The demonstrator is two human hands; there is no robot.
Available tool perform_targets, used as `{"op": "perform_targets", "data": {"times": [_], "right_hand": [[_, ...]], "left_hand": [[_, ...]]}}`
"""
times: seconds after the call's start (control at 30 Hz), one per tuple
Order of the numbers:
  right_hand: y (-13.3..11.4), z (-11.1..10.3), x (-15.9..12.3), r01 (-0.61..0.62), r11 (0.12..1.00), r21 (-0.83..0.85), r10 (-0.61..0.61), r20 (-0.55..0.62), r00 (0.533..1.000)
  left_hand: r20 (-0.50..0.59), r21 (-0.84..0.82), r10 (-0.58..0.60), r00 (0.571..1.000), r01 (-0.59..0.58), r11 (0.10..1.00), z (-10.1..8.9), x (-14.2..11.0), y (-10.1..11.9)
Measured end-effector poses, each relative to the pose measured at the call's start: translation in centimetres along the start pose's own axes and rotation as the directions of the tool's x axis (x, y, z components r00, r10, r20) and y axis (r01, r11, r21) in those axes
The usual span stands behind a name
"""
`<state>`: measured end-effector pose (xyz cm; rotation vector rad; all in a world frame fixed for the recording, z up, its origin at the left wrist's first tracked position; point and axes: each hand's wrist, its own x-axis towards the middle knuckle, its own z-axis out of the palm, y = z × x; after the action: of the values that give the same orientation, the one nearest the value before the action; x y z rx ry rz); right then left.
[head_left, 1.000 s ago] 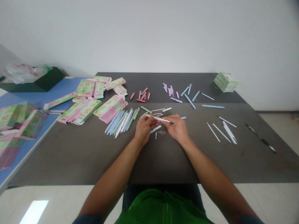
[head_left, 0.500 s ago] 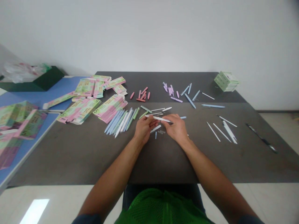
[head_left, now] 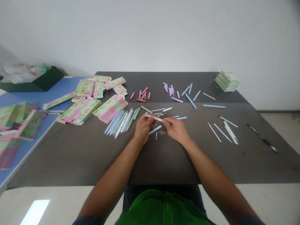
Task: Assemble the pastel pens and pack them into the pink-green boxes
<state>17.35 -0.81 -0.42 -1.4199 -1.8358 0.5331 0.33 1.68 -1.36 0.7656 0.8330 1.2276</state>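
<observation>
My left hand [head_left: 142,128] and my right hand [head_left: 176,129] meet over the middle of the dark grey table [head_left: 82,156]. Both pinch the same white pen [head_left: 154,118], which lies slanted between them, the left hand at its left part and the right hand at its right end. Just below the pen, between my hands, lie a white pen piece [head_left: 155,129], small clear parts [head_left: 161,132] and a tiny blue piece [head_left: 156,136]. A row of blue, white and green pens [head_left: 122,120] lies to the left of my left hand.
Pink and green printed cartons [head_left: 90,100] lie at the left, with more on a blue table [head_left: 25,137]. Red caps [head_left: 142,95], purple caps [head_left: 171,91], blue barrels [head_left: 191,100] and white refills [head_left: 222,131] are scattered further back and right. A green box stack [head_left: 227,81] and a black pen [head_left: 262,139] sit at the right.
Both hands have drawn slightly nearer with the white pen, and the right hand's fingers have shifted along its right end. Nothing else on the table moved.
</observation>
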Motion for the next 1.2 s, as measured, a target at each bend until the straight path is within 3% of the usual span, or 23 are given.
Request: {"op": "perform_targets", "data": {"times": [0.2,0.47,0.63,0.83,1.07,1.2], "right_hand": [[0.0,-0.3,0.0,-0.06,0.998,0.008,0.059,0.093,0.994],[-0.7,-0.6,0.0,-0.201,0.96,0.196,0.18,0.121,0.976],[-0.7,-0.6,0.0,-0.108,0.981,0.163,0.089,0.12,0.989],[0.0,-0.2,0.0,0.016,0.999,-0.043,-0.014,0.025,1.0],[0.4,-0.1,0.0,0.022,1.0,-0.021,-0.023,-0.041,0.999],[0.2,-0.2,0.0,-0.052,0.999,0.001,0.052,-0.069,0.996]], "left_hand": [[0.075,0.031,0.007,0.997,-0.01,0.999,-0.1,-0.1,0.6],[0.138,-0.02,0.008,0.99,-0.005,1.0,0.1,-0.2,0.7],[0.084,-0.004,-0.026,0.996,0.026,1.0,0.0,-0.1,0.7],[-0.05,0.002,-0.126,0.991,0.126,0.992,0.3,-0.3,0.5],[-0.127,-0.018,-0.143,0.982,0.142,0.99,0.4,-0.2,0.3],[-0.131,-0.011,-0.123,0.984,0.123,0.992,0.2,-0.2,0.6]]}}
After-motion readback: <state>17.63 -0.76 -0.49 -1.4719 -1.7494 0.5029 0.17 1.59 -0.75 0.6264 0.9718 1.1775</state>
